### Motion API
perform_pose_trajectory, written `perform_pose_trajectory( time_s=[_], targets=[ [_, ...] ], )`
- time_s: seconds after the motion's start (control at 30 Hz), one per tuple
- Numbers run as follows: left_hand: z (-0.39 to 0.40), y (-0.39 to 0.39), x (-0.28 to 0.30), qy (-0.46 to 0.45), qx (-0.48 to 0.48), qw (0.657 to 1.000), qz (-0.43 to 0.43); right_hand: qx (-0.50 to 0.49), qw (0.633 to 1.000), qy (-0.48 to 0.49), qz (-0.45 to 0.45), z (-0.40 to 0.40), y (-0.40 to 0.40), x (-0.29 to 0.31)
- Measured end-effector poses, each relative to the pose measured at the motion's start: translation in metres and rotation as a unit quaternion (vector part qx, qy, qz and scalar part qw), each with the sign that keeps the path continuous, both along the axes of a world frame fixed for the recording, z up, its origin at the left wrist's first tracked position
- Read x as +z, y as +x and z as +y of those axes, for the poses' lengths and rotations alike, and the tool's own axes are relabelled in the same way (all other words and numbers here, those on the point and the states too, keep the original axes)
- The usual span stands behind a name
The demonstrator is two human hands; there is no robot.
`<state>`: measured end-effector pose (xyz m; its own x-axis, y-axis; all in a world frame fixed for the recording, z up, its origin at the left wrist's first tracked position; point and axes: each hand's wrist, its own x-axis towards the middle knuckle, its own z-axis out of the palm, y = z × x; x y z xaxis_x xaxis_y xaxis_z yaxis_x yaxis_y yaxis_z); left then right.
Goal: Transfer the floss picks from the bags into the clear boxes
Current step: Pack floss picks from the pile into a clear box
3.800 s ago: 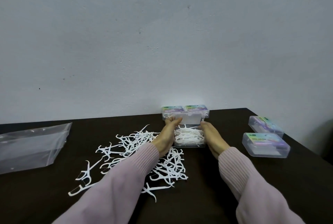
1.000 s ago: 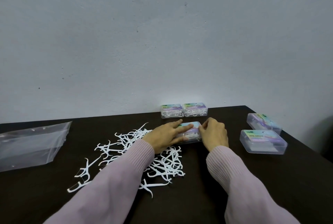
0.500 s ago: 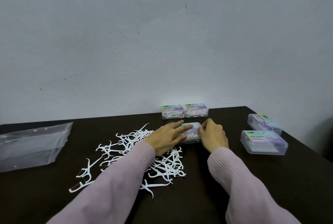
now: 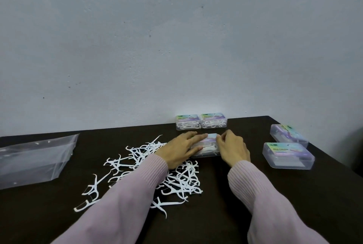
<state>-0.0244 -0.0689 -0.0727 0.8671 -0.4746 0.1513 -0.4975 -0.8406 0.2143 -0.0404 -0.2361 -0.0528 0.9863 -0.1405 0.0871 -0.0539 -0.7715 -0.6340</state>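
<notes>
Leftmost, a clear bag (image 4: 33,160) lies flat on the dark tabletop (image 4: 216,214), well apart from the rest. Right of it a loose heap of white picks (image 4: 141,157) is scattered across the tabletop, partly under the left sleeve (image 4: 125,200). The left hand (image 4: 180,150) lies on the closed middle box (image 4: 208,146), its fingers (image 4: 198,137) straight and slightly spread, pressing flat on the lid and left side. This box holds white picks and sits on the tabletop between the two hands. The right hand (image 4: 232,148) touches the box's right end, fingers curled and bunched against the lid edge; whether they pinch it I cannot tell. Behind, against the wall (image 4: 176,47), two filled boxes (image 4: 201,122) stand side by side, touching. Far right, two closed boxes (image 4: 287,155) sit near each other by the tabletop's edge; no picks are plainly visible through their walls.
</notes>
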Motion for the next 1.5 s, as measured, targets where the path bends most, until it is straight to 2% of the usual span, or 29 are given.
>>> perform_pose_trajectory(
  time_s=[0.27,0.57,1.13,1.2,1.33,1.5],
  targets=[
    [0.003,-0.001,0.003,0.09,-0.007,0.996,-0.019,-0.002,1.0,-0.01,0.001,0.0,0.0,-0.001],
    [0.0,-0.004,0.004,0.095,-0.003,0.994,-0.046,-0.004,1.0,-0.02,-0.002,0.001,0.0,-0.001],
    [0.002,-0.001,-0.001,0.074,0.0,0.997,-0.021,0.001,1.0,-0.006,-0.005,0.001,0.004,-0.008],
    [0.002,-0.001,-0.001,0.051,-0.001,0.999,-0.005,0.0,1.0,-0.001,-0.004,0.0,0.005,-0.008],
    [0.005,-0.002,0.007,-0.067,0.041,0.997,0.018,-0.002,1.0,0.012,-0.004,0.0,0.006,-0.008],
    [0.005,-0.004,0.008,-0.234,0.125,0.964,0.008,-0.008,0.998,0.058,-0.016,0.0,0.006,-0.009]
  ],
)
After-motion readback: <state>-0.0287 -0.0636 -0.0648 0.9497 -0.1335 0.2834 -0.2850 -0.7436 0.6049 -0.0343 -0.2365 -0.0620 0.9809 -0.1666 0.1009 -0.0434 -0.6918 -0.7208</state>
